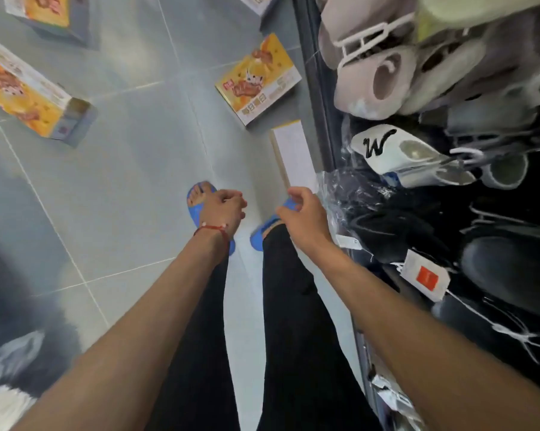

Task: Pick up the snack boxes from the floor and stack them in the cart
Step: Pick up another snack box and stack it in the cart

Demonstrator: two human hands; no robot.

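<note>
while standing over tile floor, nothing lifted yet; cart not in view. slipper rack down right side. left box flat on floor, end flap open. near box flat, just beside rack foot, ahead of sandals. pale box between near box and sandals, face unclear. two more boxes cut off at top edge. left hand and right hand low, near each other, fingers loosely curled, holding nothing. judged light, stiff card, glossy, maybe slippery; crushable at open flap. best taken by long edges, thumb on top, fingers under. likely next: stoop to near box, closest reach.
</note>
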